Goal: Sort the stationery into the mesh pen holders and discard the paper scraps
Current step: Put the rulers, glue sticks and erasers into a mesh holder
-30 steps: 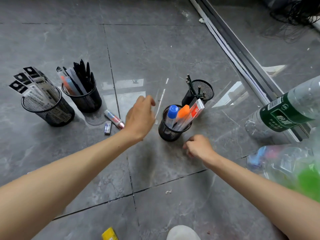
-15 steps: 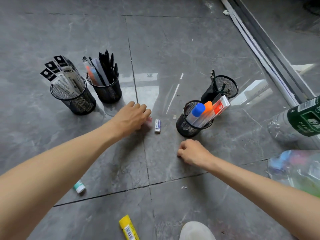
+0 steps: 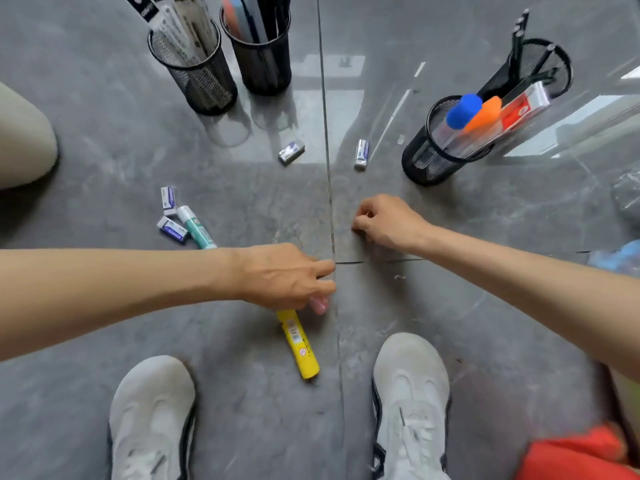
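My left hand [image 3: 287, 275] grips a pink-capped stick [image 3: 318, 304] low over the floor, and its fingers touch the top end of a yellow glue stick [image 3: 299, 344]. My right hand [image 3: 388, 221] rests on the tile as a curled fist; nothing shows inside it. Beyond it stands a mesh holder [image 3: 433, 161] with blue- and orange-capped markers and a red-white pack. Three other mesh holders stand further back: one with black pens [image 3: 554, 60], one with packaged refills [image 3: 194, 74], one with pens [image 3: 263, 64]. Several erasers [image 3: 291, 152] and a green-white stick [image 3: 195, 226] lie loose. A small paper scrap [image 3: 400, 277] lies nearby.
My two white shoes [image 3: 152, 417] [image 3: 410, 393] stand at the bottom of the view. A beige knee [image 3: 20, 140] fills the left edge. Plastic bag material [image 3: 623, 199] shows at the right edge, and something orange [image 3: 571, 455] sits bottom right.
The view has tilted down toward my feet. My left hand took the pink-capped stick by the holders and drew back to the yellow glue stick. My right fist stayed on the floor.
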Demonstrator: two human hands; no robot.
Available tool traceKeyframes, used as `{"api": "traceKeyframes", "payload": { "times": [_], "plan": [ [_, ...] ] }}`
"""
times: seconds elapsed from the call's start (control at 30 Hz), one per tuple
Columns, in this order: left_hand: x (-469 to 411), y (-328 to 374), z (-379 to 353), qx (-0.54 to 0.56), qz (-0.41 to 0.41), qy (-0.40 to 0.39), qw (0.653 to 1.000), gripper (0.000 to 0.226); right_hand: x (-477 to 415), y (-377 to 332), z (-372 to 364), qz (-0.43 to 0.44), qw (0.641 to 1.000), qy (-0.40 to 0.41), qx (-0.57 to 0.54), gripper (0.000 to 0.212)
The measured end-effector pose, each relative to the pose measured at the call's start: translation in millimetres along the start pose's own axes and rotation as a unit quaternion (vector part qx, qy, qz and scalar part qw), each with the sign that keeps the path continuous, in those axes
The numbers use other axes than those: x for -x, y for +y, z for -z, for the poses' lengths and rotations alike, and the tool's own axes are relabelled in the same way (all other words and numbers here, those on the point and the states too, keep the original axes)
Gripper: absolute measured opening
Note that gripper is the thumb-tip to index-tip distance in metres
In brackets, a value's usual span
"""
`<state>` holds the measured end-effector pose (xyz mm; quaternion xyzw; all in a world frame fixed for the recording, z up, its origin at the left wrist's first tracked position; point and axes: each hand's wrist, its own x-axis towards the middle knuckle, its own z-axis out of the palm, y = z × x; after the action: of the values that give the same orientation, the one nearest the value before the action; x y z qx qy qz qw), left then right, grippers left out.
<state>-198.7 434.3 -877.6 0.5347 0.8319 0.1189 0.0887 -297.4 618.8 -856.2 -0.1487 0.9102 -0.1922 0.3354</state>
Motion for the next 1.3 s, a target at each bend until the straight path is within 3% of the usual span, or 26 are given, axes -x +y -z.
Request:
{"api": "traceKeyframes", "payload": {
  "times": [0.1, 0.27, 0.43, 0.53, 0.6, 0.67, 0.73, 0.83, 0.87, 0.97, 1.03, 1.17, 1.3],
  "plan": [
    [5.2, 17.3, -3.6, 0.028, -0.025, 0.01, 0.999, 0.026, 2.1, -7.1, -4.6, 0.028, 0.999, -0.012, 0.017, 0.019],
    [7.8, 37.7, -4.4, -0.002, -0.083, -0.113, 0.99, 0.039, -0.1, -13.9, -6.9, 0.053, 0.998, -0.022, 0.028, 0.019],
    [4.5, 40.9, -10.5, -0.048, -0.075, -0.089, 0.992, 0.033, -1.4, -16.4, -7.6, 0.054, 0.998, -0.015, 0.025, 0.019],
    [18.5, 25.0, -1.6, -0.024, 0.037, -0.05, 0.998, 0.044, -3.6, -23.1, -10.3, 0.067, 0.997, -0.011, 0.021, 0.019],
    [34.6, 13.3, 8.2, 0.011, 0.202, -0.01, 0.979, 0.047, -6.3, -29.2, -12.8, 0.082, 0.996, -0.012, 0.017, 0.019],
    [53.8, 2.7, 23.4, 0.022, 0.417, 0.024, 0.908, 0.037, -10.8, -38.0, -16.8, 0.097, 0.995, -0.019, 0.015, 0.02],
    [77.4, -9.1, 31.9, 0.01, 0.533, 0.027, 0.846, 0.027, -14.1, -45.5, -20.2, 0.109, 0.993, -0.024, 0.023, 0.02],
    [106.2, -21.7, 39.6, -0.005, 0.558, 0.003, 0.83, 0.02, -16.4, -54.0, -24.1, 0.122, 0.992, -0.029, 0.028, 0.02],
    [111.3, -22.3, 41.9, 0.013, 0.586, 0.015, 0.81, 0.021, -16.7, -55.8, -25.1, 0.126, 0.991, -0.029, 0.027, 0.02],
    [114.4, -23.1, 41.5, 0.1, 0.7, 0.095, 0.701, 0.021, -16.4, -58.3, -25.9, 0.132, 0.991, -0.025, 0.024, 0.021],
    [112.4, -27.9, 37.2, 0.116, 0.728, 0.11, 0.667, 0.027, -15.3, -57.8, -25.5, 0.131, 0.991, -0.025, 0.027, 0.021],
    [105.5, -35.4, 35.1, 0.115, 0.74, 0.072, 0.658, 0.045, -14.7, -54.1, -24.7, 0.124, 0.992, -0.031, 0.009, 0.021],
    [87.7, -31.9, 42.0, 0.1, 0.712, 0.047, 0.693, 0.037, -15.9, -52.3, -20.8, 0.117, 0.993, -0.029, -0.01, 0.021]
  ]
}}
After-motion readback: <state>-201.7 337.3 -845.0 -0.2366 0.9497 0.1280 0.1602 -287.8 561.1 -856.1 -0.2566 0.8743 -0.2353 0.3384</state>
